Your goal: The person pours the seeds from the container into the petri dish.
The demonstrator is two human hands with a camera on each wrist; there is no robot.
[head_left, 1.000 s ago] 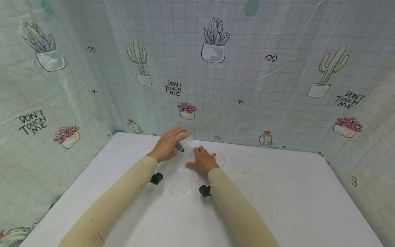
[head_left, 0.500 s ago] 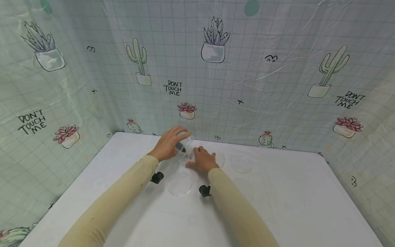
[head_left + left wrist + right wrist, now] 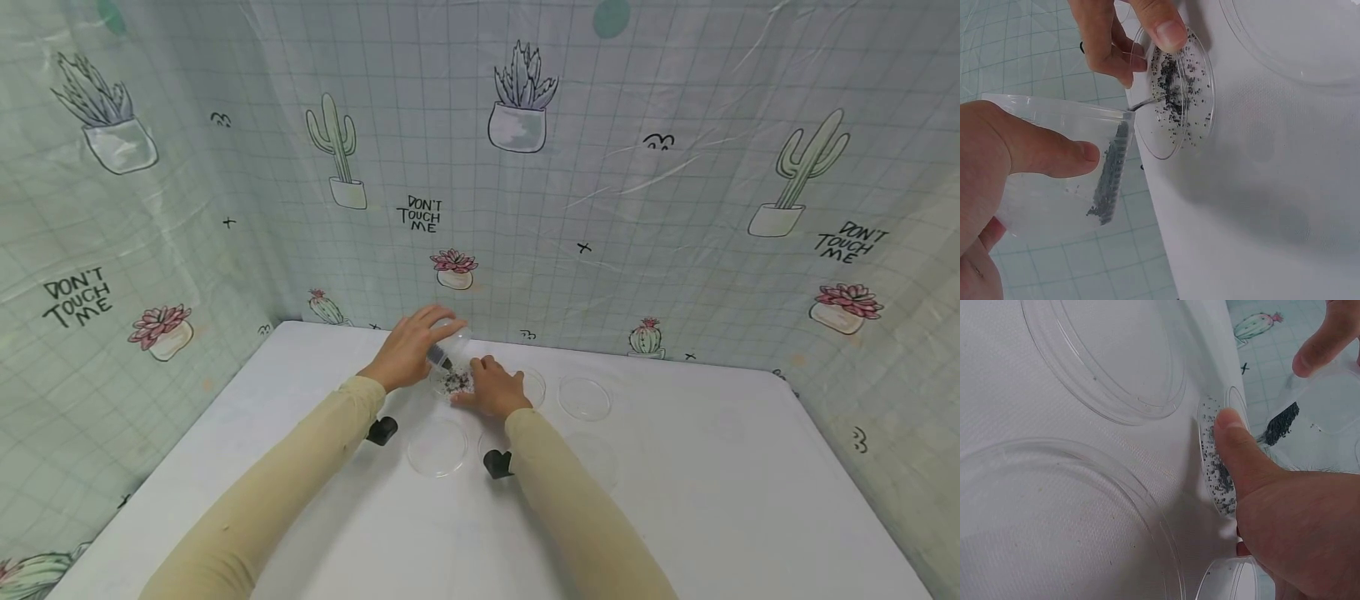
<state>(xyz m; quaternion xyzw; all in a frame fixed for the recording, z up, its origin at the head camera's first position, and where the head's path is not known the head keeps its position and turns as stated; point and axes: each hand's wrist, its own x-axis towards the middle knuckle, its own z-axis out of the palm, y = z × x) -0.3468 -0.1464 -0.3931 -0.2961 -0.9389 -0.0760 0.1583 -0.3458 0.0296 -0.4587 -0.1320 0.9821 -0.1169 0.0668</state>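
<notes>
My left hand grips a clear plastic cup, tipped on its side toward the right. Small black granules lie along the cup's lower wall and run in a thin stream over its lip. They land in a clear petri dish, where a dark heap of granules has scattered grains round it. My right hand holds this dish by its edge, thumb on the near side and fingers on the far side. The dish stands near the back edge of the white table.
More clear petri dishes lie on the white table: one in front, one at the right, and others partly hidden by my right hand and forearm. A cloth with printed cacti hangs behind the table.
Granules have begun to fall from the cup, and the dish, bare a second ago, now bears a growing dark heap. Both hands stay nearly in place.
</notes>
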